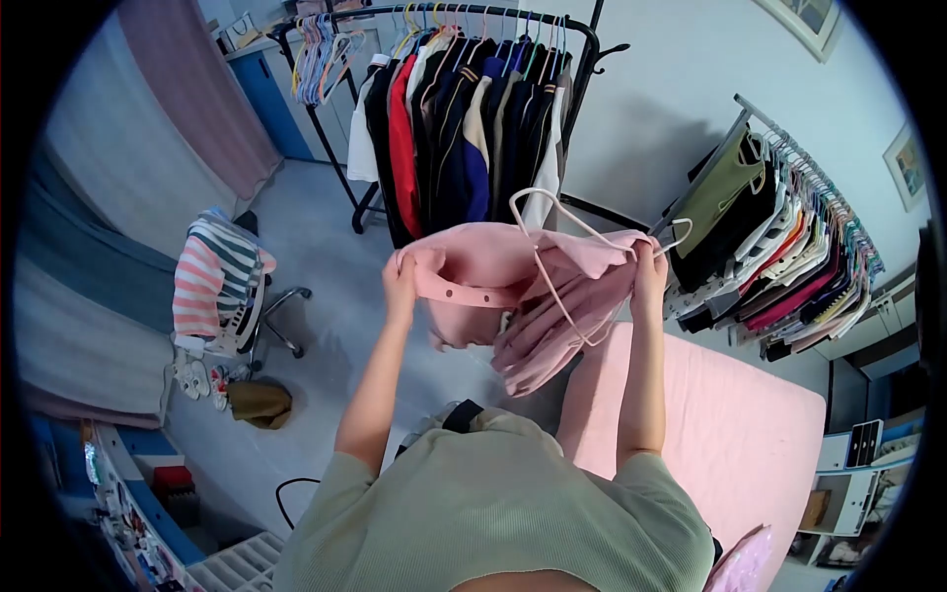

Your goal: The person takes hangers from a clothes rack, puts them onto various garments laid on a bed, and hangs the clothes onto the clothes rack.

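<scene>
Holding one garment (538, 321), one hanger (550, 282)

Pink garment (538, 316): held up midair at 12 o'clock, opening spread, loose folds drooping toward 6; dark buttons (450, 293) along band at 9. Pale hanger (552, 285): tilted across garment's 3 o'clock side, hook toward 2.

Two hands (400, 283), two racks (589, 41), apparently two pictures (811, 16).

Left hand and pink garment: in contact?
Touching: the head view shows the left hand gripping the pink garment by its edge, fabric drawn out from the grip.
</scene>
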Available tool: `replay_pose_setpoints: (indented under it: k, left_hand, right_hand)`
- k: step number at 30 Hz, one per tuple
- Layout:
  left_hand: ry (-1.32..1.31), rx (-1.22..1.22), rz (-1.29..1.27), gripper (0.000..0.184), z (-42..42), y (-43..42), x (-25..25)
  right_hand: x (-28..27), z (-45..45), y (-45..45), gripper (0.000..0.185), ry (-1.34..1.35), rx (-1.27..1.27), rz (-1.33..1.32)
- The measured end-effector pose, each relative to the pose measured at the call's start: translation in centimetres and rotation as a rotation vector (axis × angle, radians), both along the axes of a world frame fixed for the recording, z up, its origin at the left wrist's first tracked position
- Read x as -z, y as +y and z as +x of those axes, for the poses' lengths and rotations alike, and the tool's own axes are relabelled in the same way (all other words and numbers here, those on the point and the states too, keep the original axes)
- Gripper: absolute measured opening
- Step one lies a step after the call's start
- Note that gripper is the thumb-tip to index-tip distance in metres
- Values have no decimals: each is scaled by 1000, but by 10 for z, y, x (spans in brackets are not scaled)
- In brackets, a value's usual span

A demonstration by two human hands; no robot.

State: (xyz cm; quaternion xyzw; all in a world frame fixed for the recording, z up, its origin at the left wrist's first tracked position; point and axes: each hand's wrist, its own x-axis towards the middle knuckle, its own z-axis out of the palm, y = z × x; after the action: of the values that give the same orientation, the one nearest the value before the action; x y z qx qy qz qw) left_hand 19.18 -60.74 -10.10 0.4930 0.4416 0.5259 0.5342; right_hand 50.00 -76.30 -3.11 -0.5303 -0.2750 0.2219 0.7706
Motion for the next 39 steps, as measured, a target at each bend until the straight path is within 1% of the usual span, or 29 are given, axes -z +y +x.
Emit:
replay_pose_setpoints:
  k: [1, 3, 4, 6, 9, 10, 11, 12, 14, 15, 18, 20, 23, 24, 25, 27, 28, 29, 30, 31, 33, 34, 35, 39]
  left_hand:
    - [33, 14, 86, 20, 0, 3, -9]
    - [99, 40, 259, 16, -2, 12, -23]
    - [93, 31, 301, 15, -1, 11, -36]
    - [98, 31, 327, 15, 0, 6, -65]
    - [110, 29, 381, 14, 1, 5, -90]
    - [124, 21, 412, 14, 2, 0, -103]
    - [139, 14, 443, 14, 3, -2, -110]
    - [149, -9, 491, 13, 3, 0, -111]
    - [151, -7, 508, 13, 5, -3, -115]
    - [151, -6, 518, 13, 5, -4, -119]
    - [264, 8, 538, 14, 2, -10, -123]
    - [183, 44, 500, 14, -1, -5, -117]
    - [84, 68, 417, 15, -6, -2, -117]
    - [55, 71, 386, 15, -7, -2, -118]
    - [40, 80, 377, 15, -8, -2, -120]
    - [12, 92, 361, 16, -10, -3, -123]
    - [17, 107, 385, 15, -10, -1, -121]
    - [23, 122, 408, 15, -7, 2, -118]
    - [28, 139, 429, 15, -3, 3, -116]
    - [135, 114, 514, 14, 2, -1, -119]
    - [125, 131, 530, 13, 15, -7, -119]
    - [166, 132, 542, 13, 20, -11, -121]
    - [195, 132, 552, 13, 25, -18, -124]
    - [335, 161, 588, 12, 31, -30, -126]
  right_hand:
    - [0, 0, -1, 18, -24, 55, 9]
    - [16, 13, -4, 17, -119, 124, -64]
    - [18, 13, -5, 17, -159, 130, -65]
    - [22, 11, -7, 17, -237, 144, -69]
    - [34, 9, -5, 17, -361, 204, -106]
    - [27, 1, -6, 17, -438, 244, -152]
    - [20, -9, -6, 16, -390, 239, -127]
    - [24, -10, -4, 16, -420, 248, -141]
    - [29, -12, 2, 15, -477, 287, -153]
    - [22, -18, 3, 15, -463, 288, -170]
    - [10, -28, 6, 15, -521, 311, -205]
    - [9, -29, 10, 15, -538, 296, -239]
    - [-6, -27, 6, 14, -605, 248, -401]
    - [8, -14, 7, 15, -591, 231, -370]
    - [9, -7, 3, 16, -596, 180, -306]
    - [5, 5, -9, 21, -516, 29, -246]
    - [-12, 1, -22, 27, -499, -46, -308]
    - [-18, 5, -31, 29, -449, -185, -335]
    - [-30, 0, -39, 29, -403, -252, -426]
    - [-39, -4, -47, 30, -354, -316, -517]
    - [-32, -23, -46, 31, -342, -303, -423]
    - [-39, -33, -48, 31, -427, -419, -454]
    - [-27, -38, -45, 31, -407, -420, -463]
    - [-37, -67, -39, 34, -342, -443, -490]
